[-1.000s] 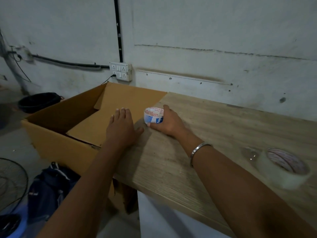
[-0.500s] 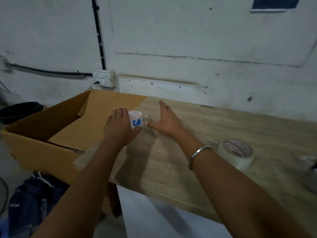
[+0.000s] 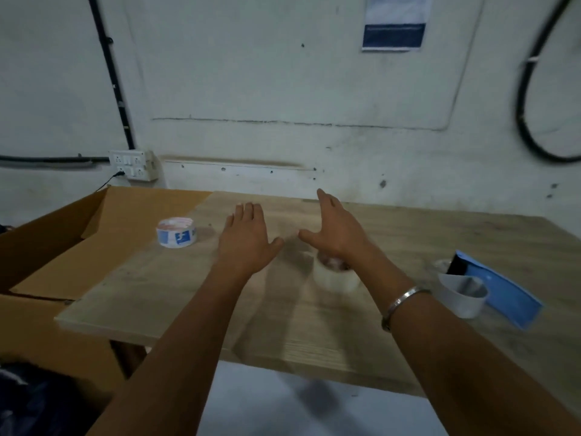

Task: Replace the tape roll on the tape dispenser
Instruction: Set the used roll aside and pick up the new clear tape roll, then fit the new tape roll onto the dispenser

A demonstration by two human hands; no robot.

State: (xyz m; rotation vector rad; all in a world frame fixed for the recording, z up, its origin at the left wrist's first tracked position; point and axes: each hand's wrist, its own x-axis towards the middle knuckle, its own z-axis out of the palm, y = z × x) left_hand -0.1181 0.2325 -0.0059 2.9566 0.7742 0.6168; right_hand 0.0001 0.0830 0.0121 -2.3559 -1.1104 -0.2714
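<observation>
A nearly used-up tape core with blue and red print stands alone near the wooden table's left edge. A full clear tape roll lies under my right wrist, partly hidden and blurred. The blue tape dispenser lies on its side at the table's right, with a white curved part facing me. My left hand hovers open, palm down, to the right of the printed core. My right hand is open too, fingers spread, above the clear roll. Neither hand holds anything.
An open cardboard box sits against the table's left end, one flap lying on the tabletop. A wall socket and black cables run along the white wall behind. A dark bag lies on the floor at lower left.
My left hand has let go of the printed core, which now rests on the table's left edge. Both hands moved right toward the clear roll. The view swung right, revealing the dispenser.
</observation>
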